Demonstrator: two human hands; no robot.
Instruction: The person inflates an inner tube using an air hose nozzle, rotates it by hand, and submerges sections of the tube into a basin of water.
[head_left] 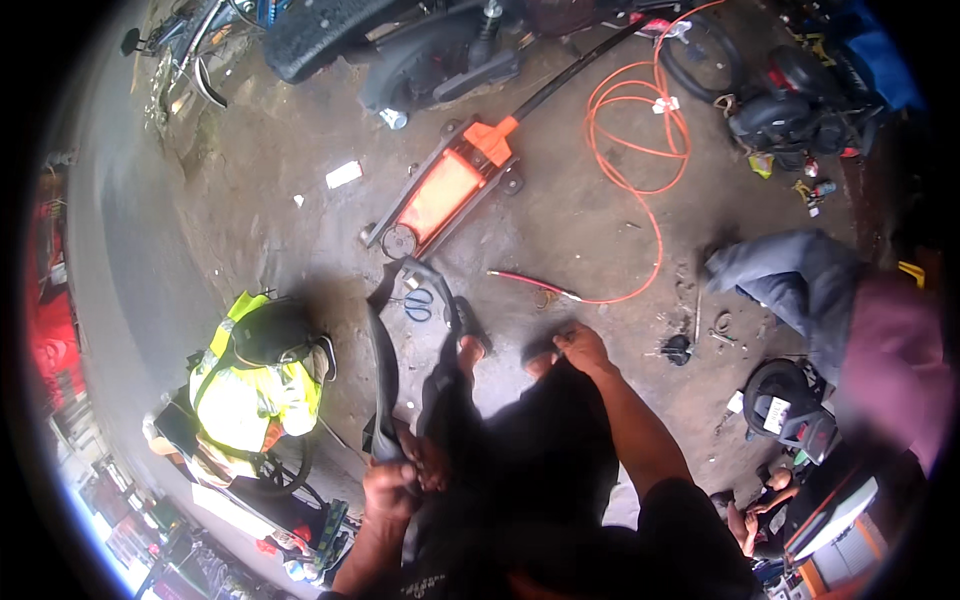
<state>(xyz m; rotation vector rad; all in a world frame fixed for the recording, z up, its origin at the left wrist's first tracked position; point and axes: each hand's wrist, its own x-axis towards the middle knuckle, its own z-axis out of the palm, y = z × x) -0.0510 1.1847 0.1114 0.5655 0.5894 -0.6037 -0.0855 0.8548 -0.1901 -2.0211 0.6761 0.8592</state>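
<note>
My left hand [390, 480] grips a long black rubber strip [382, 370] at the bottom centre. The strip runs up beside the round pad of an orange floor jack [440, 190], bends, and comes back down beside my left foot [470, 350]. My right hand [582, 347] is lower right of the jack, at my dark-clothed knee beside my other foot, with its fingers curled; what they hold, if anything, is unclear. Blue-handled scissors [418, 305] lie on the floor by the strip. A red-tipped hose end [525, 283] lies above my right hand.
An orange coiled hose [640, 180] is on the concrete floor. A helmeted figure in a yellow high-visibility jacket [245, 400] is at left. A person's grey-trousered leg [780, 270] is at right, above a black round part [768, 395]. Dark vehicle parts [440, 75] lie along the top.
</note>
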